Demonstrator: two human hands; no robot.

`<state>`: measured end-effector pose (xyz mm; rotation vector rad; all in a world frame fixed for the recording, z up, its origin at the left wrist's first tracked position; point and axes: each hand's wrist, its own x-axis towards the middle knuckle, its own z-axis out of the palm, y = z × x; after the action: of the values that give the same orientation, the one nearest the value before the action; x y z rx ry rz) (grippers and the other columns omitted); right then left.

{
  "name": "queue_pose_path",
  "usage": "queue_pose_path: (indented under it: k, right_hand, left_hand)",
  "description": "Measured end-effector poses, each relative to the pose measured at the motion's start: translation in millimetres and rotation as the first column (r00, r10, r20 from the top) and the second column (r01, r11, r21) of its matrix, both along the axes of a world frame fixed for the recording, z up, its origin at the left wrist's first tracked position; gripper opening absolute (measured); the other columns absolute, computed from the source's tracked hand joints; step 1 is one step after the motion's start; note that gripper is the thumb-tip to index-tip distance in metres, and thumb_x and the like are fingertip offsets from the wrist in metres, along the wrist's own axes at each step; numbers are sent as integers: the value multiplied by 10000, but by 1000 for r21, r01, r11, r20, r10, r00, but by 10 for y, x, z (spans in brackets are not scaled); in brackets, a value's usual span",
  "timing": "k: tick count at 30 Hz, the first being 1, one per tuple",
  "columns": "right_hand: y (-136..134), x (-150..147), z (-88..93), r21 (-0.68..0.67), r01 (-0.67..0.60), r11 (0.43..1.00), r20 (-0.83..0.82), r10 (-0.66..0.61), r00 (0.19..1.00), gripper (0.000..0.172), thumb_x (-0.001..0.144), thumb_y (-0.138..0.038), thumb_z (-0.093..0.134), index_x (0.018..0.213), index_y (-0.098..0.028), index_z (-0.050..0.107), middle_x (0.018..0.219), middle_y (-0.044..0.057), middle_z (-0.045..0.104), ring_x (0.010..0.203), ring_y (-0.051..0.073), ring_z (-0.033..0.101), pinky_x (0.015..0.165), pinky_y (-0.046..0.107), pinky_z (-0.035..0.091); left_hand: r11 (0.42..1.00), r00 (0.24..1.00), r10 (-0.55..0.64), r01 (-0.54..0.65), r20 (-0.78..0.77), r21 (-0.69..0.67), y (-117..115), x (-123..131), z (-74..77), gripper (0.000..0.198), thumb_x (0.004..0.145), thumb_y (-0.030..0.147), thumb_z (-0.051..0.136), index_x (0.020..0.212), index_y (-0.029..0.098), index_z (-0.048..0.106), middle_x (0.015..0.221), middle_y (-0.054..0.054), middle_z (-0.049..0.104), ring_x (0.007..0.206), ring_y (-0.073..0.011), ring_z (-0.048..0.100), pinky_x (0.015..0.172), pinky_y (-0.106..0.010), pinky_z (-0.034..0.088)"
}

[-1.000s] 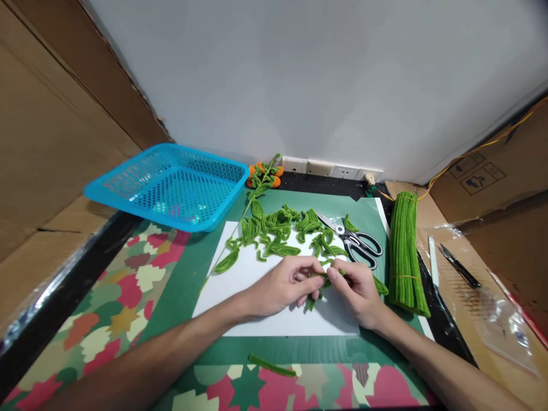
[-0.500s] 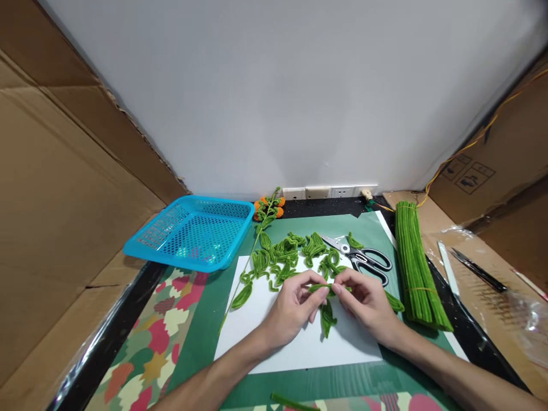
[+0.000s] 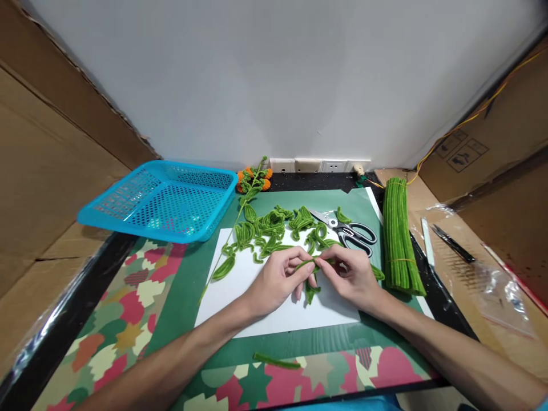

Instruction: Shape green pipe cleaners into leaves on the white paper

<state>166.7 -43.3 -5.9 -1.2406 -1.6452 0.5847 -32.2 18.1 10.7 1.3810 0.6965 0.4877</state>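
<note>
My left hand and my right hand meet over a white sheet of paper, fingertips pinched together. Between them they hold a thin green pipe cleaner piece; its middle is partly covered by the fingers. A green pipe cleaner leaf shows just below the fingertips; whether it is joined to the held piece I cannot tell. Beyond my hands lies a heap of looped green pipe cleaner leaves. Black-handled scissors lie with blades parted behind my right hand.
A blue mesh basket stands at the left, beside a leafy green stem and orange blossoms. On the right are a tied bundle of green pipe cleaners, a white-handled tool and tweezers. A loose pipe cleaner lies in front.
The view has tilted down and shifted, so everything sits higher and further left. Both hands keep their pinch on the piece, and less of the leaf beneath shows.
</note>
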Motion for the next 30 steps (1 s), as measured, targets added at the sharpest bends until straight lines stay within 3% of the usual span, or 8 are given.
queue_pose_path:
  k: [4, 9, 14, 18, 20, 24, 27, 30]
  right_hand:
    - [50, 20, -1, -154, -49, 987, -174, 21, 985, 172, 1023, -322, 672, 904, -198, 676, 686, -15, 632, 547, 118, 530, 510, 245, 386]
    - [90, 9, -41, -258, -155, 953, -404, 40, 914, 233, 1004, -394, 718, 897, -200, 649, 639, -35, 620, 517, 114, 559, 509, 237, 422]
    - [65, 2, -30, -230, -69, 971, -353, -17, 935, 260, 981, -416, 751, 878, -193, 663, 634, -30, 612, 515, 117, 575, 487, 238, 409]
    - [27, -18, 21, -209, -69, 975, -379, -16, 925, 299, 985, -468, 734, 872, -203, 653, 605, -37, 605, 474, 116, 559, 462, 241, 425]
    - [14, -34, 27, -193, -61, 979, -389, -20, 921, 297, 988, -466, 731, 867, -205, 659, 599, -38, 611, 464, 113, 560, 461, 240, 439]
    - [12, -55, 12, -157, -9, 988, -412, -57, 909, 231, 988, -405, 745, 900, -196, 701, 611, -25, 651, 470, 115, 583, 467, 240, 459]
    - [35, -58, 13, -170, 32, 985, -447, -106, 888, 259, 952, -438, 784, 907, -190, 727, 652, 2, 701, 487, 129, 616, 465, 253, 483]
    - [69, -57, 25, -213, -14, 977, -472, -91, 877, 307, 915, -482, 818, 907, -185, 740, 634, -1, 695, 486, 134, 621, 470, 256, 501]
  left_hand:
    - [999, 999, 40, -41, 19, 30, -18, 18, 3, 320, 1005, 463, 696, 981, 153, 616, 826, -53, 765, 496, -95, 613, 504, -216, 500]
    - [1000, 1000, 16, -16, 27, 9, -2, -1, -3, 343, 1047, 502, 623, 1138, 172, 605, 826, -38, 766, 479, -88, 601, 466, -194, 416]
    - [995, 997, -52, 57, -61, 83, -21, -28, 15, 416, 1092, 558, 505, 1204, 172, 612, 832, -46, 767, 526, -96, 585, 551, -218, 450]
    - [984, 987, -104, 120, -121, 133, -51, -38, 50, 445, 1102, 566, 470, 1234, 169, 620, 827, -42, 754, 557, -103, 550, 593, -234, 447]
    - [978, 984, -119, 139, -135, 154, -52, -40, 62, 416, 1107, 549, 468, 1203, 175, 624, 828, -26, 733, 578, -99, 541, 609, -230, 441]
    - [969, 976, -141, 170, -164, 179, -29, -29, 68, 399, 1101, 514, 498, 966, 165, 637, 790, -11, 680, 631, -102, 553, 628, -226, 430]
    - [971, 980, -90, 126, -180, 203, -8, -6, 61, 375, 1082, 476, 552, 886, 165, 627, 733, 3, 650, 657, -113, 569, 636, -226, 428]
    - [969, 980, -79, 118, -183, 215, 7, 15, 61, 378, 1081, 438, 558, 828, 164, 618, 689, 6, 653, 631, -112, 575, 637, -230, 426]
